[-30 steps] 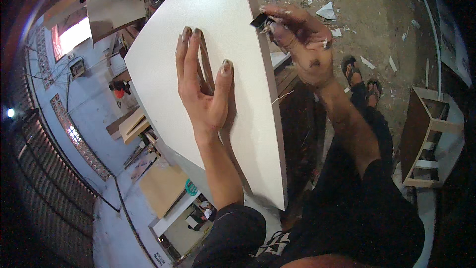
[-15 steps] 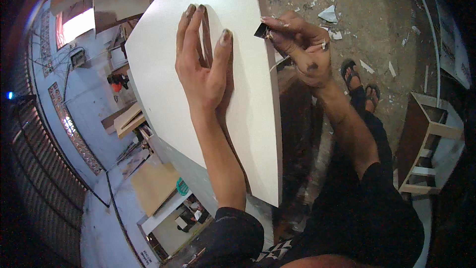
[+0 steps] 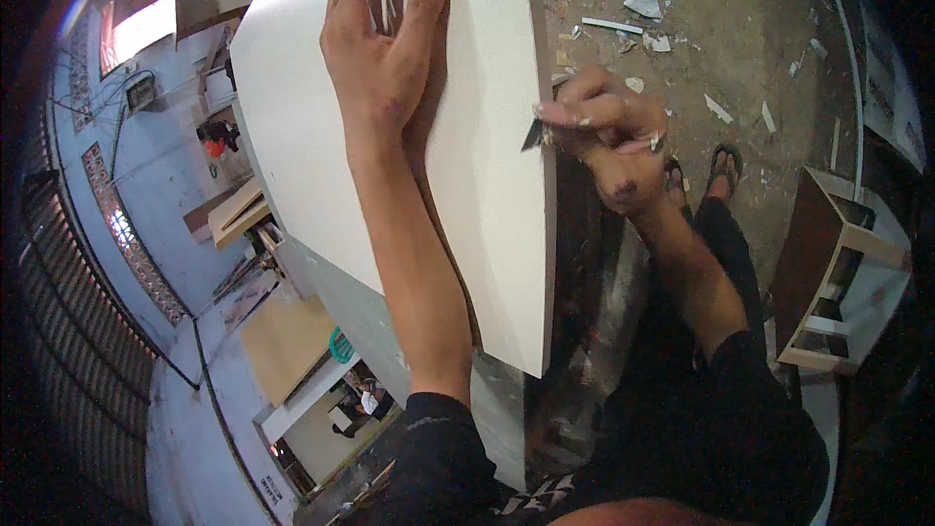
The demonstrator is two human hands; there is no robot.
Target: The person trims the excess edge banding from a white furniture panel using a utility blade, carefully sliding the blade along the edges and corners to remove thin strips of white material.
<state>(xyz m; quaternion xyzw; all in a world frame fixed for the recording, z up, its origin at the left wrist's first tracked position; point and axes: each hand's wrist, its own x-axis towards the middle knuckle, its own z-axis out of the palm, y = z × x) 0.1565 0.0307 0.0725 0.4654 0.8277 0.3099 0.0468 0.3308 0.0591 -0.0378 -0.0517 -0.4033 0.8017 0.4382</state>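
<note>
A white panel (image 3: pixel 487 185) lies in front of me, its long right edge running away from me. My left hand (image 3: pixel 380 54) rests on its top face, fingers apart and holding nothing; some fingertips pass out of the picture's upper edge. At the panel's right edge my right hand (image 3: pixel 609 141) is closed, with thumb and fingers pinching a small, dark, flat blade (image 3: pixel 532 136). The blade tilts over the edge and seems to touch it, though motion blurs this spot.
A greenish-grey surface (image 3: pixel 336 282) supports the panel. White scraps (image 3: pixel 645 3) litter the floor to the right, near sandalled feet (image 3: pixel 724 170). A wooden frame (image 3: pixel 842 278) stands at far right. Boards (image 3: pixel 282 346) and a green basket (image 3: pixel 340 345) are on the left.
My right hand has moved toward me along the panel's edge with the blade, which is now tilted differently. My left hand has slid farther away over the panel.
</note>
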